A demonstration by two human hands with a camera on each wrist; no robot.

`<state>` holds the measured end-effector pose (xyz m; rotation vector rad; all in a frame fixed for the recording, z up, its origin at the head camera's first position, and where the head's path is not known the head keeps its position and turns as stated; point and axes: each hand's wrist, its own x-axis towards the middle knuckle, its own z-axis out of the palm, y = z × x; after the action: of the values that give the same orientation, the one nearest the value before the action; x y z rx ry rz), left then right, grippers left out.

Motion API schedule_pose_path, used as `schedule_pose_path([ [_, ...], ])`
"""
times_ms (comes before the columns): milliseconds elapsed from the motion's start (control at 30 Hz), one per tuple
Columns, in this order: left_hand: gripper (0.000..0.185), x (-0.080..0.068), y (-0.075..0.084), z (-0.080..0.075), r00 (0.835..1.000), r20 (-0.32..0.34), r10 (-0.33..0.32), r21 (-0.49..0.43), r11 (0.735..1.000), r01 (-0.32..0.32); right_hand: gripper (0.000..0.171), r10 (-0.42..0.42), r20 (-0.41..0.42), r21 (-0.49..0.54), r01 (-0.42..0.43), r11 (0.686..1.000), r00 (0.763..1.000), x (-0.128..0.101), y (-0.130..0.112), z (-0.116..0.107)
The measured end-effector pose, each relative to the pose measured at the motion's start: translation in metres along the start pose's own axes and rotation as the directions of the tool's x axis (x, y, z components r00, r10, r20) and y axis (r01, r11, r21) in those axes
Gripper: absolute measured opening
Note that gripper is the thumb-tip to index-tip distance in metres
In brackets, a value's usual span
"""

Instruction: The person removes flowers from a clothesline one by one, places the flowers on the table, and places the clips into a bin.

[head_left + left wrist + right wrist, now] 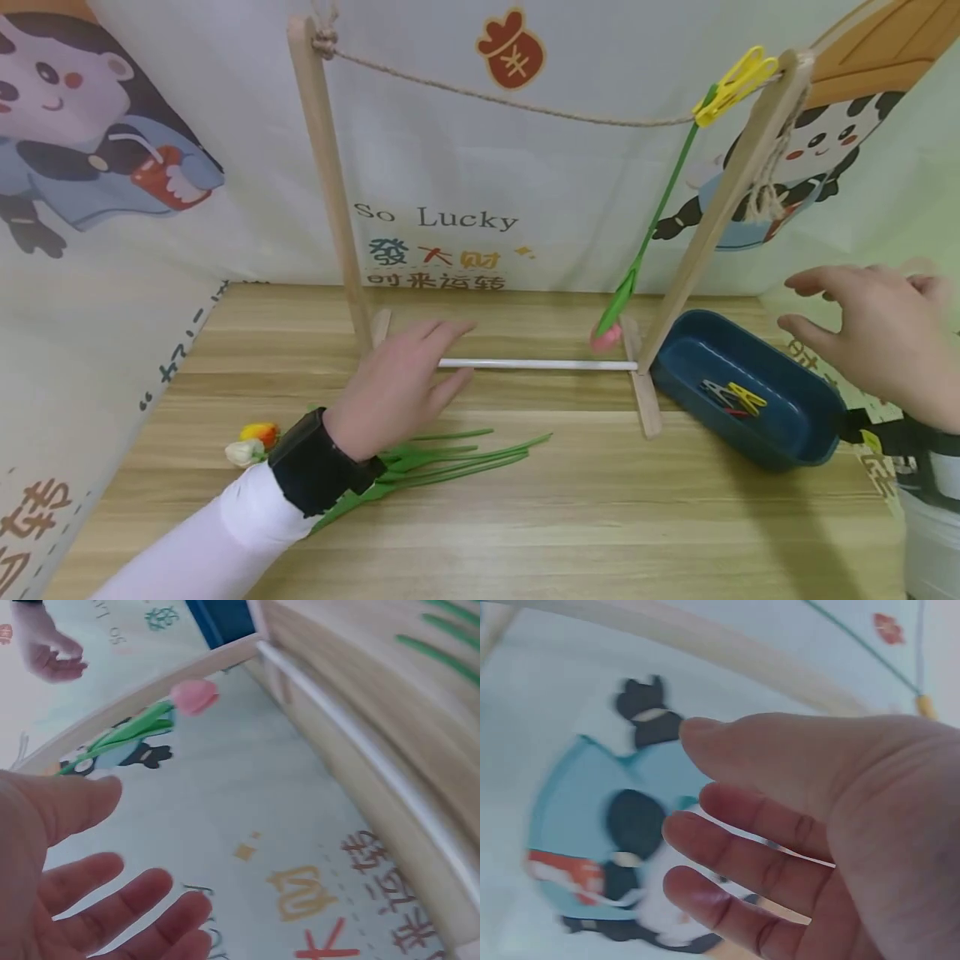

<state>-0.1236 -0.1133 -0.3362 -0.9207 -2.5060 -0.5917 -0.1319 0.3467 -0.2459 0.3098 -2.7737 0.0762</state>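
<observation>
A pink tulip [606, 336] hangs head down from the rope [517, 102], its stem end pinned by a yellow clothespin [735, 87]. My left hand [397, 383] is over the frame's white rod [540, 364], with nothing in its loosely bent fingers. Beneath that forearm lie more tulips, one orange-yellow [260, 434] and one white [245, 453]; the sleeve and wrist strap hide part of their green stems [465, 467]. Off to the right, my right hand [877, 333] hovers above the blue basin [757, 354], also holding nothing, thumb and fingers apart.
Two wooden posts [330, 183] carry the rope and stand on flat feet [647, 404] on the wood-grain table [600, 517]. Several clothespins [746, 398] lie in the basin. A printed backdrop [450, 167] rises behind the frame and at both sides.
</observation>
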Motion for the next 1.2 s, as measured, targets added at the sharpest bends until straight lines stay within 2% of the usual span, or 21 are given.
schedule_pose_path([
  [133,0.057,0.024,0.006,-0.006,0.998,-0.059,0.022,-0.068,0.997,-0.026,0.044,-0.01,-0.07,-0.044,0.007,0.999,0.997,0.012,-0.012,-0.03],
  [233,0.057,0.042,0.013,-0.011,0.992,-0.119,0.032,-0.127,0.991,-0.047,0.045,-0.043,-0.15,-0.036,0.038,0.999,0.988,0.022,-0.018,-0.048],
  [367,0.054,0.066,0.023,-0.015,0.983,-0.182,0.036,-0.199,0.977,-0.073,0.046,-0.087,-0.254,-0.023,0.084,0.996,0.963,0.035,-0.029,-0.071],
  [500,0.053,0.088,0.034,-0.015,0.977,-0.213,0.025,-0.272,0.959,-0.084,0.05,-0.134,-0.35,-0.014,0.138,0.99,0.927,0.048,-0.043,-0.093],
  [633,0.054,0.109,0.045,-0.012,0.97,-0.244,0.003,-0.34,0.936,-0.089,0.055,-0.202,-0.398,-0.034,0.205,0.978,0.895,0.064,-0.055,-0.112],
  [767,0.055,0.13,0.056,-0.009,0.966,-0.26,-0.013,-0.399,0.912,-0.095,0.059,-0.239,-0.348,-0.079,0.226,0.971,0.906,0.082,-0.066,-0.125],
  [1000,0.057,0.163,0.071,0.006,0.96,-0.278,-0.019,-0.49,0.863,-0.125,0.059,-0.214,-0.158,-0.129,0.195,0.972,0.964,0.107,-0.084,-0.137],
  [1100,0.057,0.177,0.076,0.012,0.963,-0.261,-0.06,-0.548,0.831,-0.097,0.055,-0.217,-0.105,-0.148,0.2,0.969,0.971,0.113,-0.087,-0.139],
  [1200,0.057,0.189,0.081,0.016,0.97,-0.222,-0.103,-0.616,0.786,-0.057,0.049,-0.247,-0.091,-0.15,0.232,0.961,0.965,0.117,-0.088,-0.139],
])
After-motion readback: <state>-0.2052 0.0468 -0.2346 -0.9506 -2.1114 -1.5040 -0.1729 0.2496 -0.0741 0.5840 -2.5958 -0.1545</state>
